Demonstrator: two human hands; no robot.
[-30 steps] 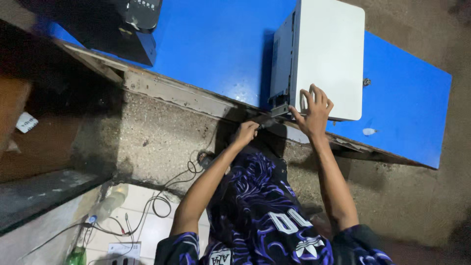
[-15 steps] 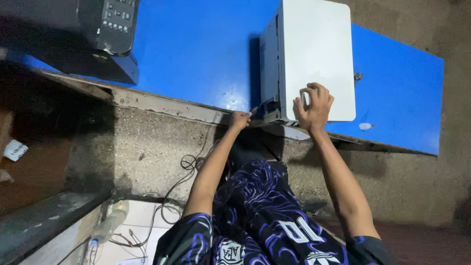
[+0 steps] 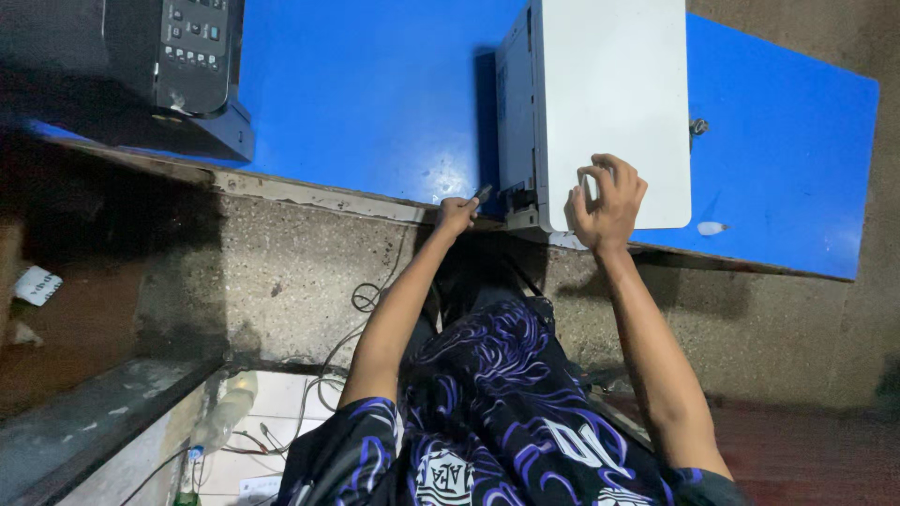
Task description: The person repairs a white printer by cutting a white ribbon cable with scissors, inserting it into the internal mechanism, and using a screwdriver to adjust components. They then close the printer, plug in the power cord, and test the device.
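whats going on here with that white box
A person is working on a white box standing on a blue table. The right hand rests on its white top panel near the edge. The left hand holds a small dark tool at the box's lower side. A black device sits at the table's left.

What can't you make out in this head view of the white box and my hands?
- Tool in left hand: dark, small; its tip merges with the shadow beside the white box.
- Box's dark side: too dim for detail.
- Box top: cut off by the frame edge.
- Right hand: fingers curled, hiding what they touch.
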